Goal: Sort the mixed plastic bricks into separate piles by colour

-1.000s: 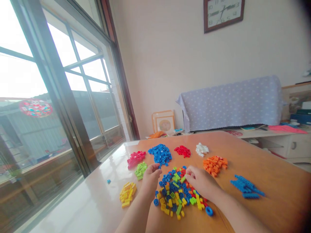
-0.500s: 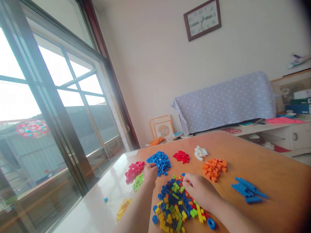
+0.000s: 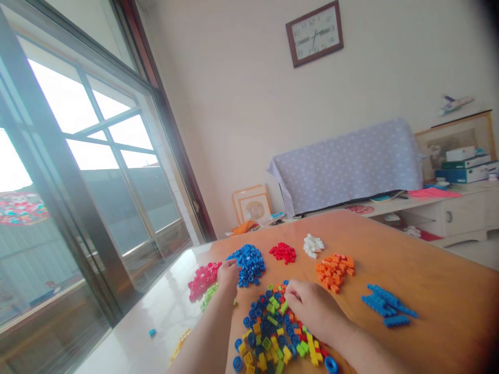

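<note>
My left hand (image 3: 228, 275) is closed, fingertips pressed together, at the left edge of a pile of blue toy bricks (image 3: 251, 264). Whatever its fingers may hold is hidden. Beside it lie a pinkish-red pile of bricks (image 3: 202, 279) and a light green pile (image 3: 209, 296), partly covered by my wrist. My right hand (image 3: 307, 302) rests at the right edge of a mixed heap of bricks (image 3: 273, 327) in blue, yellow, green, orange and red. Its fingers are curled inward, and I cannot see what is between them.
Farther back on the wooden table (image 3: 374, 249) sit red bricks (image 3: 283, 253), white bricks (image 3: 313, 245) and orange bricks (image 3: 335, 271). Long blue pieces (image 3: 388, 305) lie at the right. Yellow pieces (image 3: 180, 344) and one blue brick (image 3: 152, 333) lie at the left.
The view has turned a little to the right, so everything appears shifted left. My left hand stays by the blue pile and my right hand by the mixed heap, both still closed.
</note>
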`<state>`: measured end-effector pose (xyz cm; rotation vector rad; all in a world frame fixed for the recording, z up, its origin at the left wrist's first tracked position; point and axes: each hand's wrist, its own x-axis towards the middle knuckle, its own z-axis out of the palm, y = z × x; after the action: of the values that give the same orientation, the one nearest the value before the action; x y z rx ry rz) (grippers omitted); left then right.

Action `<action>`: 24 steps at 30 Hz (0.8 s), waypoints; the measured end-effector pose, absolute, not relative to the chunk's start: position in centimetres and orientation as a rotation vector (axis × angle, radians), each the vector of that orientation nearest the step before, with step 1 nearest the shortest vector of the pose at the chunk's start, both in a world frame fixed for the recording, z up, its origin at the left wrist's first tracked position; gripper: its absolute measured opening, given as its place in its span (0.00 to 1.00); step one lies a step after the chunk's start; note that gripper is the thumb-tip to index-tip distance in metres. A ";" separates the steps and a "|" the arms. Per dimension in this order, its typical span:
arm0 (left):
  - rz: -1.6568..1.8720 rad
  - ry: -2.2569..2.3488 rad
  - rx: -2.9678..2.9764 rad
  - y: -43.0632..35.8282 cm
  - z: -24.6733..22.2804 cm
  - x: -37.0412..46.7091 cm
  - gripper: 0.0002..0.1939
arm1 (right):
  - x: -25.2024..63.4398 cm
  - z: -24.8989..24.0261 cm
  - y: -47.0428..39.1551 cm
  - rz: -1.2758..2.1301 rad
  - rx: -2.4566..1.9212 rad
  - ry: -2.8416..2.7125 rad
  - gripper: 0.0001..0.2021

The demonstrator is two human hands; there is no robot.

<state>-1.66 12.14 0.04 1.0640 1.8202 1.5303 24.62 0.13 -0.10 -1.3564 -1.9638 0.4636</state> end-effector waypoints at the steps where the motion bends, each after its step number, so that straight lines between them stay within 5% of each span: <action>1: 1.541 1.802 1.060 11.6 0.3 -1.6 0.18 | 24.7 -0.1 0.2 0.456 -1.355 -1.965 0.12; 9: 1.461 1.700 1.152 3.7 1.0 0.3 0.19 | 25.4 -0.4 0.7 0.402 -1.443 -1.928 0.13; 20: 0.505 1.777 2.115 -5.4 1.4 4.0 0.48 | 26.1 -2.0 1.7 0.395 -1.705 -2.019 0.15; 24: 0.449 1.719 2.201 -5.1 0.7 3.7 0.45 | 25.4 -2.2 1.2 0.433 -1.656 -2.147 0.18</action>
<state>3.70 -5.08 0.74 2.2005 1.7194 0.4489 25.37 1.19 -2.23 -1.6564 -2.1471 0.4331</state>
